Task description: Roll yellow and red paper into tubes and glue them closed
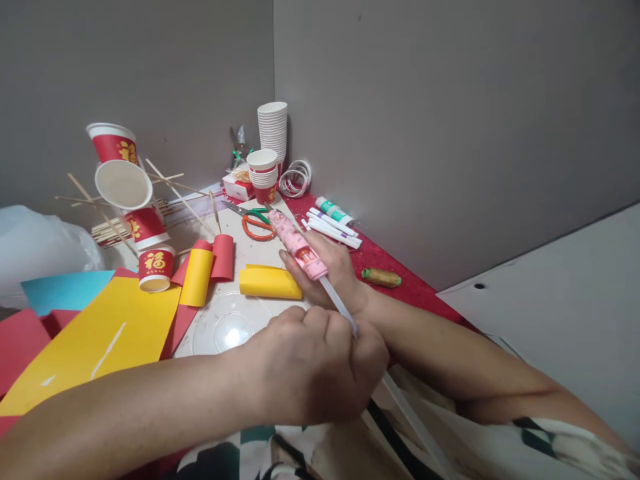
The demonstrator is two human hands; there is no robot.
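Observation:
My right hand [336, 275] reaches in from the right and is closed on a pink tool [299, 249] that lies across its fingers, pointing away from me. A white rod or cord [338, 304] runs from the tool's near end back toward me. My left hand [315, 365] is a fist closed round that white rod, just in front of my right wrist. Left of my right hand, touching its fingertips, lies a rolled yellow paper [270, 282], with a clear plastic lid [226, 328] in front of it.
Red and yellow paper rolls [199, 275], orange scissors [257, 225], white markers [332, 231], a glue tube [334, 211], a thread spool [381, 277], stacked paper cups [273, 130], a cup-and-stick structure [125, 187], and yellow sheets [95, 340] crowd the table. Grey walls close the corner.

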